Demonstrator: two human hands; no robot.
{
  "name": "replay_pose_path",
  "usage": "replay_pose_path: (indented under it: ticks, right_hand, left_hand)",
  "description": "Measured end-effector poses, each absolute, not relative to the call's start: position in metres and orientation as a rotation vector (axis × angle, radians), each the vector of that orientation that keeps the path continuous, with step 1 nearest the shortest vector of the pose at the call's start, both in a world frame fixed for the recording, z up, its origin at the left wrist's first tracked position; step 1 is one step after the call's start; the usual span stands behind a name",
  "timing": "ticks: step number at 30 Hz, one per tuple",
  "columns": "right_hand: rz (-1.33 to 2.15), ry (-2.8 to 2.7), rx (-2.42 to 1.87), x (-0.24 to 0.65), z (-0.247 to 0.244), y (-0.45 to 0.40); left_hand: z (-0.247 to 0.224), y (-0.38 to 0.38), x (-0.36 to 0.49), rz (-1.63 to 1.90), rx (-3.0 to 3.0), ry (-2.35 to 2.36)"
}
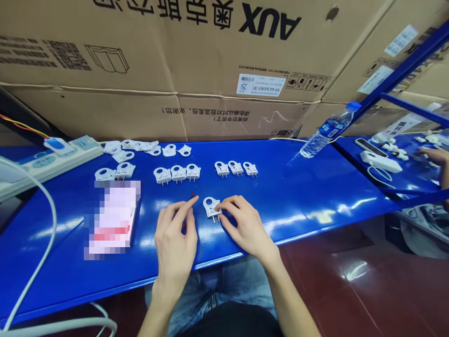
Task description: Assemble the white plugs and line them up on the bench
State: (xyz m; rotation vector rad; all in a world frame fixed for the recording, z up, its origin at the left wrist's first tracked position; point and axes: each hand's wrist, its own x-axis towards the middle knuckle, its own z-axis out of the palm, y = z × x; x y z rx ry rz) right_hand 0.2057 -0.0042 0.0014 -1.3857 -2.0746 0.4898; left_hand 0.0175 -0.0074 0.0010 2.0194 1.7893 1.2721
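Observation:
My right hand (242, 224) grips the right side of a white two-pin plug (209, 204) between thumb and fingers. The plug has a ring-shaped upper part, and its metal pins point toward me. To its left, my left hand (176, 234) rests on the table with index finger and thumb stretched out and slightly apart. A tiny red-and-black part (192, 194) lies just beyond that index finger. Another small reddish piece (184, 226) shows between the fingers, mostly hidden. Beyond my hands stand a row of three plugs (178, 173) and another row of three (235, 168).
Loose white covers (140, 146) and two more plugs (125, 170) lie at the back left. A blurred pink-white box (117, 215), power strip (45, 161) and white cable (52, 220) are left. A water bottle (329, 130) leans back right. Another person's hand (435, 155) is far right.

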Motion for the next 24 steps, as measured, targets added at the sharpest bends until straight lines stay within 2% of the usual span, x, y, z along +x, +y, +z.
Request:
replay_pose_path:
  ticks: [24]
  right_hand:
    - [0.482, -2.09, -1.371, 0.206, 0.0018, -0.0046]
  left_hand:
    - [-0.0027, -0.0065, 0.0162, 1.248, 2.05, 1.64]
